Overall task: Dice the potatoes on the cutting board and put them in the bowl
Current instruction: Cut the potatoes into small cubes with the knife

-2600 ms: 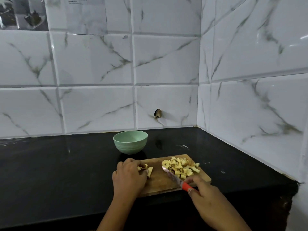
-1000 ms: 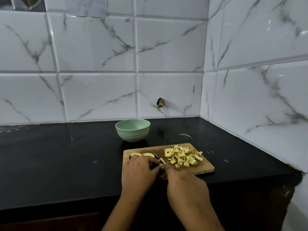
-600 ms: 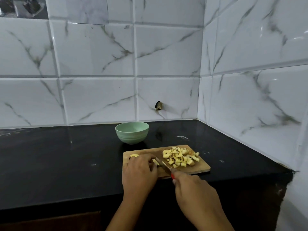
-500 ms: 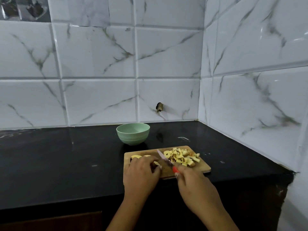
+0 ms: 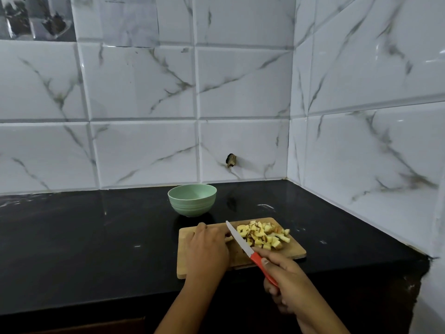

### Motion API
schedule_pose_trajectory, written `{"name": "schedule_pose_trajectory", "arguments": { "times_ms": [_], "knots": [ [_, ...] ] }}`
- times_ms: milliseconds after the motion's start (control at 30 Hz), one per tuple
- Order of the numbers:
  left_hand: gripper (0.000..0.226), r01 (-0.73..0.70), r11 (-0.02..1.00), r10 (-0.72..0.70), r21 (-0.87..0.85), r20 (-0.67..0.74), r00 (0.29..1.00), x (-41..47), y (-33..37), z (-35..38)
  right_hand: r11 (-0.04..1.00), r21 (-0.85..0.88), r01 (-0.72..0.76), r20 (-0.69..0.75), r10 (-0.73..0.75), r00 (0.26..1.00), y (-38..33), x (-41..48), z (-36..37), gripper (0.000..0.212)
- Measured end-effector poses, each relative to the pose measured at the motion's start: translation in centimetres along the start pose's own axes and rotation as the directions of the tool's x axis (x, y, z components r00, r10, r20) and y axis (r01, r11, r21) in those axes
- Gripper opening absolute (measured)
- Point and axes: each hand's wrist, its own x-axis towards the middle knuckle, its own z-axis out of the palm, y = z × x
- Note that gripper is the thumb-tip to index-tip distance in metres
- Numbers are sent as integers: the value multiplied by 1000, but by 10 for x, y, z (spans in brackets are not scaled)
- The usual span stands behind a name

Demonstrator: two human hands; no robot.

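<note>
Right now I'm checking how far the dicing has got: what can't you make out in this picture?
All in the head view:
- Uncut potato: the left hand covers nearly all of it, so how much remains is unclear.
- Bowl: its bottom is hidden behind its near wall.
- Knife: the end of the handle is buried in the right hand.
- Paper on the wall: cut off by the top edge, print too small to read.

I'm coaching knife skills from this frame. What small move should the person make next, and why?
Probably bring the knife down through the potato piece that the left hand steadies on the cutting board. The right hand grips the red handle, the blade lies between the left hand and the diced pile, a pale uncut end shows there, and the bowl looks empty.
</note>
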Motion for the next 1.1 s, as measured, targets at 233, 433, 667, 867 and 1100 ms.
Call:
{"name": "schedule_pose_trajectory", "arguments": {
  "times_ms": [233,433,667,867,1100],
  "knots": [
    [32,123,805,-152,-581,0,988,-10,5,-9,906,401,-134,154,78,985,1,3,8,29],
    [17,280,486,-216,-828,197,956,-8,4,-19,831,534,-157,171,76,982,-4,5,17,27],
    [6,199,807,-166,-556,110,980,-19,-6,-23,998,57,30,-60,-27,998,-6,-6,10,29],
    [16,118,955,-111,-272,42,993,-30,-7,-24,731,-679,69,-177,-255,950,-14,-34,10,42],
    [7,132,949,-110,-286,89,990,-30,-5,-31,525,-850,37,-91,-215,972,-18,-35,11,44]
  ]
}}
